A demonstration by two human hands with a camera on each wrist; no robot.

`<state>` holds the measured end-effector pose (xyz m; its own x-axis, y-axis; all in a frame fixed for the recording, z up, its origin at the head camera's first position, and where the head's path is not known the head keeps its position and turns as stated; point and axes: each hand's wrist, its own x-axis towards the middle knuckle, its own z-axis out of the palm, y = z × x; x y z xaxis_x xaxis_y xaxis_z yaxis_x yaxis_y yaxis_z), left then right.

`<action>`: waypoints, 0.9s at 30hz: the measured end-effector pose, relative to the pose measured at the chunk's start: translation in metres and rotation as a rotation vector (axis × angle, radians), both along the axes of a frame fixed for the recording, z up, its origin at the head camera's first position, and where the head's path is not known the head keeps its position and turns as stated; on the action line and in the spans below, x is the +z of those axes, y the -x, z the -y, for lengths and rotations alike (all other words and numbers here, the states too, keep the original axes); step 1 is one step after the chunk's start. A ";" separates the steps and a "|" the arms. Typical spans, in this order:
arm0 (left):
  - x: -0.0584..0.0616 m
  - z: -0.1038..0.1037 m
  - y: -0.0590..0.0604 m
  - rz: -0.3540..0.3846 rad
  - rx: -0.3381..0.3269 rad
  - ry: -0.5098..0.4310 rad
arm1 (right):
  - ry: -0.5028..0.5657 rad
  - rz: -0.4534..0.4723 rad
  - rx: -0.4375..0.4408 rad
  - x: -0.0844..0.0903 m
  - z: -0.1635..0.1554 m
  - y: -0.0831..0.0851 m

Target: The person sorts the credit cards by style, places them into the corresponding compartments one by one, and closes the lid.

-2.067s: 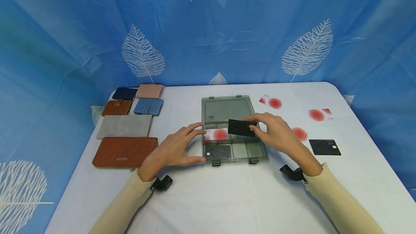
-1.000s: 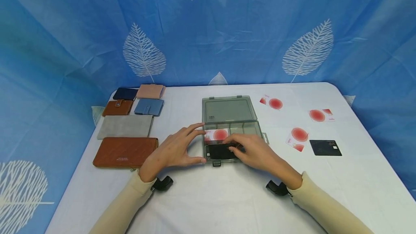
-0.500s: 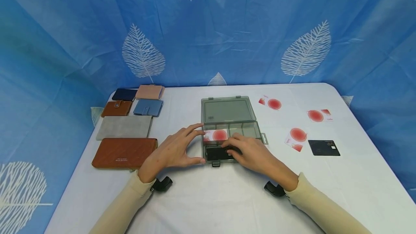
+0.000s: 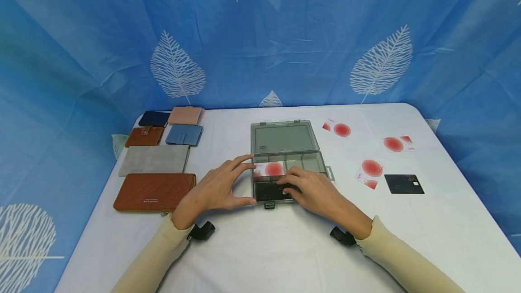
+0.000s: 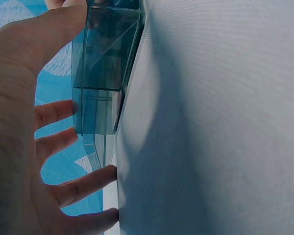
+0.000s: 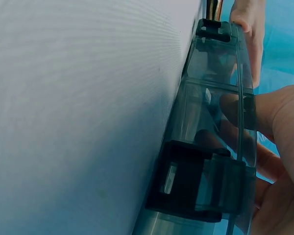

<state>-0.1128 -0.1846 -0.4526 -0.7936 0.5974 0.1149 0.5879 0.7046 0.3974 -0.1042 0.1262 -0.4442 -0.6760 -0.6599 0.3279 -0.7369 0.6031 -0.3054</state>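
My fingers fill the box's front; wallets block the left, cards the right, near tabletop is free.

I see a box of smoky translucent plastic, glossy. Black card inside looks matt. Tablecloth is white woven cloth, finely ribbed up close. Brown wallet reads as grained leather; grey wallet as suede, matt.
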 end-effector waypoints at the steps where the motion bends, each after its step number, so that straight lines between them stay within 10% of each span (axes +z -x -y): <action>1: 0.000 0.000 0.000 -0.002 -0.001 0.000 | 0.001 -0.001 0.000 0.000 0.000 0.000; 27: 0.001 0.000 0.000 -0.006 -0.010 -0.008 | -0.048 0.067 -0.018 0.002 -0.001 0.001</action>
<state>-0.1129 -0.1847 -0.4518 -0.7868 0.6045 0.1242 0.5974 0.6955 0.3992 -0.1049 0.1271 -0.4426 -0.7072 -0.6615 0.2496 -0.7048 0.6311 -0.3240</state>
